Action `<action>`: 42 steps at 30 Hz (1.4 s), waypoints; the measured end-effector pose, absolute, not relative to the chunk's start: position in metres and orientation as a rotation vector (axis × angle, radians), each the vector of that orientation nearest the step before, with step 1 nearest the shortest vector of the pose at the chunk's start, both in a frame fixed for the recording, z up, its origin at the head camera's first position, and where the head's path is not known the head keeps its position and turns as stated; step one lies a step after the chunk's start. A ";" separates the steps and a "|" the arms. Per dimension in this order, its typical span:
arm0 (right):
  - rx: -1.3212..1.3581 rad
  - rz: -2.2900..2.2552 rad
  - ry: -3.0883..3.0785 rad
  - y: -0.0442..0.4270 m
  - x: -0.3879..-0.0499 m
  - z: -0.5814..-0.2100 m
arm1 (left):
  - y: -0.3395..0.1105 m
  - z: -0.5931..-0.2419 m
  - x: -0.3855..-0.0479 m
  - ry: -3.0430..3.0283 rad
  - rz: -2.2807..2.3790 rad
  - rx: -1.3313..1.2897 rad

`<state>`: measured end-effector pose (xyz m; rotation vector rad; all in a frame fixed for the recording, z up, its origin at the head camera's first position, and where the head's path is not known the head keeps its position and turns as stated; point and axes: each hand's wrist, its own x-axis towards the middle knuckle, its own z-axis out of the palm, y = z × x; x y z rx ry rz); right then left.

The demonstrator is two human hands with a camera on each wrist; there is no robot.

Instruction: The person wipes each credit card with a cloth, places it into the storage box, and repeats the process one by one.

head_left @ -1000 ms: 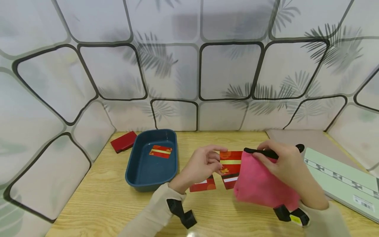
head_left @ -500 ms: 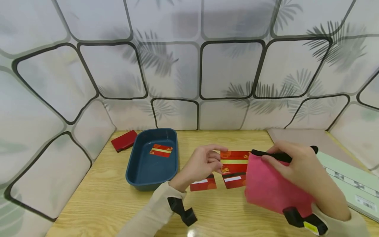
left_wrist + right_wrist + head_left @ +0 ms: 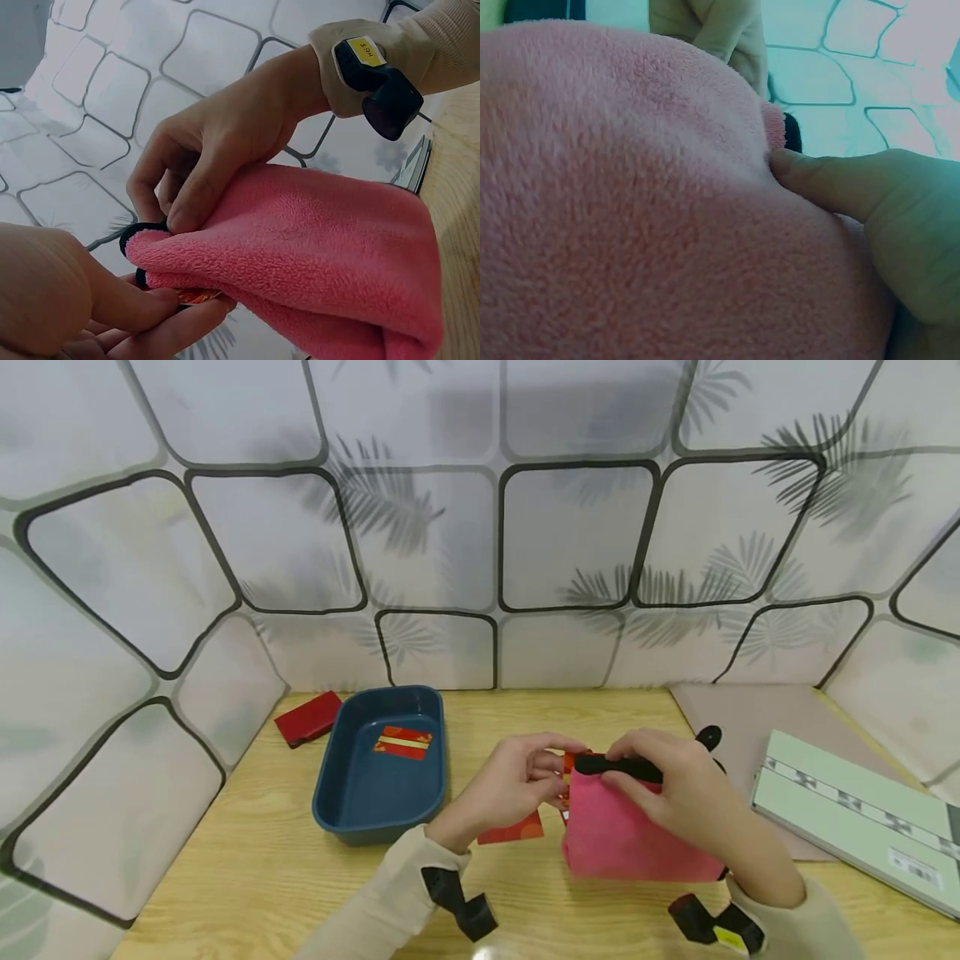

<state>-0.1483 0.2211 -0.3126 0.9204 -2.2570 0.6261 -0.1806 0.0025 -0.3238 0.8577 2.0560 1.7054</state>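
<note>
My right hand (image 3: 678,777) pinches the black edge of a pink plush cloth (image 3: 630,835), which hangs down in front of it; the right wrist view is mostly filled by the cloth (image 3: 645,210). At the cloth's left end, my left hand (image 3: 517,781) pinches a red card (image 3: 567,768), largely covered by the pink fabric. In the left wrist view the card (image 3: 196,295) shows between the left thumb and fingers, just under the cloth's folded edge. Below the left hand, another red card (image 3: 513,831) lies on the table, partly hidden.
A blue tray (image 3: 378,789) holding a red-and-gold card (image 3: 402,742) stands on the left. Behind its left side lies a dark red wallet-like item (image 3: 308,718). A pale green box or book (image 3: 855,818) rests on a greyish mat (image 3: 738,718) at the right.
My right hand and the pink cloth moved right, uncovering more of the held card, then came back left over it. My left hand has barely moved.
</note>
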 end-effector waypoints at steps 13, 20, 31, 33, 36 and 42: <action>0.837 0.564 -2.300 0.232 -0.156 -0.317 | 0.000 -0.328 -0.180 2.130 1.682 0.812; 0.767 0.528 -2.326 0.243 -0.160 -0.321 | -0.005 -0.332 -0.183 2.136 1.714 0.780; 0.591 0.423 -2.403 0.265 -0.158 -0.313 | -0.002 -0.328 -0.196 2.231 1.762 0.746; 0.558 0.414 -2.415 0.264 -0.159 -0.313 | -0.005 -0.330 -0.198 2.224 1.787 0.728; 0.509 0.392 -2.432 0.262 -0.159 -0.314 | -0.014 -0.333 -0.204 2.229 1.819 0.671; 0.450 0.400 -2.420 0.263 -0.158 -0.312 | -0.058 -0.331 -0.225 2.419 1.783 0.600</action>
